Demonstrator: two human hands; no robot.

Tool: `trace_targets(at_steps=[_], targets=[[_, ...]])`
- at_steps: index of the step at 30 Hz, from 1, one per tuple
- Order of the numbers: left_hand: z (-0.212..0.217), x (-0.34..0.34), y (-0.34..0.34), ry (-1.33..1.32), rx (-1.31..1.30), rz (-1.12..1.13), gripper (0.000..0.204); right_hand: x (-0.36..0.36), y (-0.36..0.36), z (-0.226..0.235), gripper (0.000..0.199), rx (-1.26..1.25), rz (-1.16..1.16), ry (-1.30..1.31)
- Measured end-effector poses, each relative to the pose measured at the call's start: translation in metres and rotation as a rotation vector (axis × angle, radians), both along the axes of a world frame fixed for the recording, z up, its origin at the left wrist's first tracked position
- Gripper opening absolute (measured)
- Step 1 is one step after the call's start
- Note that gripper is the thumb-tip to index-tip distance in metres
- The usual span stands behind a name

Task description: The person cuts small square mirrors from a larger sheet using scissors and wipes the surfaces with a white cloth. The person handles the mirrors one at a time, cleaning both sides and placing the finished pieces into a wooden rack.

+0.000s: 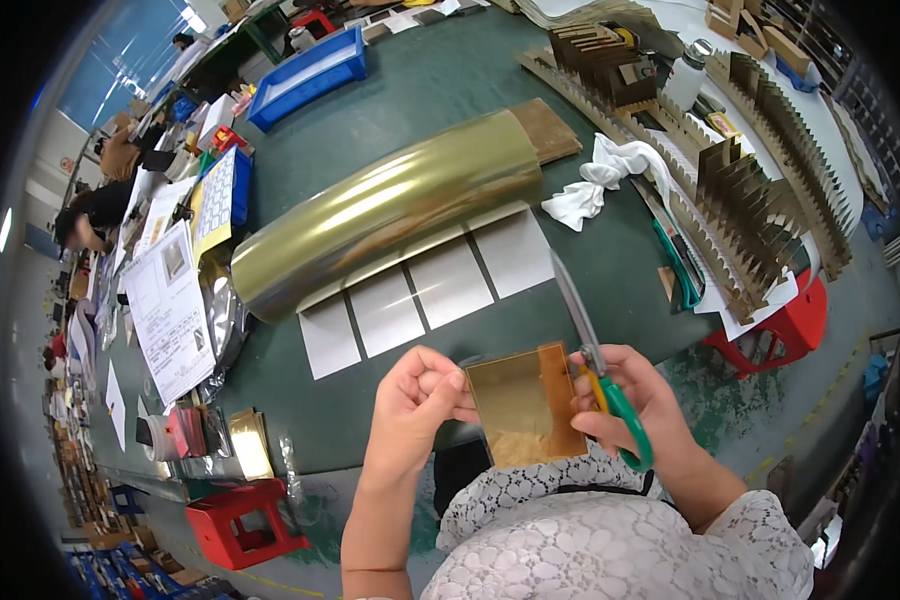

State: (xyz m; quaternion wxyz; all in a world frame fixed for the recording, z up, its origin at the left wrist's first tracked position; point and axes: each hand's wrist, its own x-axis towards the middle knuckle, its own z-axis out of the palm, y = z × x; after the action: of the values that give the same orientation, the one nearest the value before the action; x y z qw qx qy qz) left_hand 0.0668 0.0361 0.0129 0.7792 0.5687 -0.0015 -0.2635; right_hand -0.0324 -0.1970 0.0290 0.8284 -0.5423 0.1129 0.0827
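My left hand (412, 402) pinches the left edge of a square, see-through amber sheet (515, 405) between thumb and fingers, in front of my body. Scissors with green handles (620, 412) sit in my right hand (642, 398), their blades pointing away toward the table. The fingers of that hand also come up against the sheet's right edge. Beyond my hands lies a large roll of shiny gold-green film (400, 205). Several white rectangular cards (383, 312) lie in a row along its near side, partly under the film.
A knotted white cloth (602, 180) lies right of the roll, near a green-handled tool (682, 265). Slotted brown strips (745, 205) and a bottle (686, 75) stand farther right. Papers (168, 310) and a blue tray (310, 78) lie left. Red stools (245, 522) flank the table; people work far left.
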Motion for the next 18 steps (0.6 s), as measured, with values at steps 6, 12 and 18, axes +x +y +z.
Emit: trace_targets(at_steps=[6, 12, 18], targets=[[-0.021, -0.033, -0.006, 0.178, -0.325, -0.08, 0.034, -0.002, 0.004, -0.002, 0.05, -0.121, -0.085, 0.003], [-0.013, -0.054, -0.027, 0.254, -0.12, 0.016, 0.023, -0.012, -0.002, -0.003, 0.046, -0.056, -0.067, 0.123], [-0.033, -0.05, -0.015, 0.041, -0.063, 0.003, 0.025, -0.049, -0.025, -0.032, 0.054, -0.25, -0.008, -0.017]])
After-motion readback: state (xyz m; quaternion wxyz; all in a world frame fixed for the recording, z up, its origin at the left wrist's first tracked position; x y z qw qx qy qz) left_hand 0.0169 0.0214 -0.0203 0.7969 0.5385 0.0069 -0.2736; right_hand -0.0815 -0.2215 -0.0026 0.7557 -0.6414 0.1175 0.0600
